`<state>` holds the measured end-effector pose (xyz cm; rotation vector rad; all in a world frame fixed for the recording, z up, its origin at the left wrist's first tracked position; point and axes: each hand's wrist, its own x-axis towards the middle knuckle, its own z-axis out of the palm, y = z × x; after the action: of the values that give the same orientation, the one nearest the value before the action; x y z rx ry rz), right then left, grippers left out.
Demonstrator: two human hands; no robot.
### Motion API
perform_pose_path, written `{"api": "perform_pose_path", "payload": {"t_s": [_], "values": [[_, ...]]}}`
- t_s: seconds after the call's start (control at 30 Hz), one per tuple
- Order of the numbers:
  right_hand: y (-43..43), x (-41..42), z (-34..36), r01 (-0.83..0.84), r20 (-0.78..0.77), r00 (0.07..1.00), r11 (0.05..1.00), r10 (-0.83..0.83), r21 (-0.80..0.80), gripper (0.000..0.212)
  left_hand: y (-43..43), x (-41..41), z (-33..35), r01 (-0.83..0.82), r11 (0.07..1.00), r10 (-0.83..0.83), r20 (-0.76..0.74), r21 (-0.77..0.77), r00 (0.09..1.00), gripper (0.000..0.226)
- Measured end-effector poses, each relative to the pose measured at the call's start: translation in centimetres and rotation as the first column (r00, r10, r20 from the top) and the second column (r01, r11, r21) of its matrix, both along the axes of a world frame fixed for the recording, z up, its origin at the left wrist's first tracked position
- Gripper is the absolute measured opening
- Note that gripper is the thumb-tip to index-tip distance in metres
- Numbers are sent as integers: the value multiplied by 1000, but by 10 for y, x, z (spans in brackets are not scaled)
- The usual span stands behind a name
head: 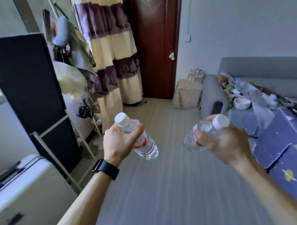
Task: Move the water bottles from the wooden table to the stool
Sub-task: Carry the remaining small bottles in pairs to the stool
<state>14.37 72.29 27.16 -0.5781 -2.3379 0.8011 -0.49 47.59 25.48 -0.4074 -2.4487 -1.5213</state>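
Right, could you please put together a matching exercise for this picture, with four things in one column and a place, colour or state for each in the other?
Things:
1. left hand
2. suitcase
3. bowl
4. door

Place, colour or state:
A. dark red-brown, at the far end of the room
B. among clutter on the grey sofa
C. grips a white-capped water bottle
D. white, at the lower left

Pairs: 1-C, 2-D, 3-B, 4-A.

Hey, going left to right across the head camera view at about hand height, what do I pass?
White suitcase → left hand gripping a water bottle → bare floor → right hand gripping the second bottle → blue planet-print cover.
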Motion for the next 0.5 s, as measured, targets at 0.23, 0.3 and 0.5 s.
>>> {"api": "perform_pose_path", "payload": {"t_s": [0.23, 0.3, 0.5], "values": [[90, -105, -7, 93, 7, 996, 995, -93, -40, 50, 110, -129, 0, 138, 975, -127, 77, -172, 989, 47], [115, -138, -17, 98, 25, 995, 994, -97, -54, 48, 139, -165, -4, 201, 967, -184, 119, -154, 976, 43], [209, -249, -45, 115, 20, 993, 974, -113, -193, 38, 240, -278, -16, 250, 961, -230, 160, -116, 960, 39]]}}
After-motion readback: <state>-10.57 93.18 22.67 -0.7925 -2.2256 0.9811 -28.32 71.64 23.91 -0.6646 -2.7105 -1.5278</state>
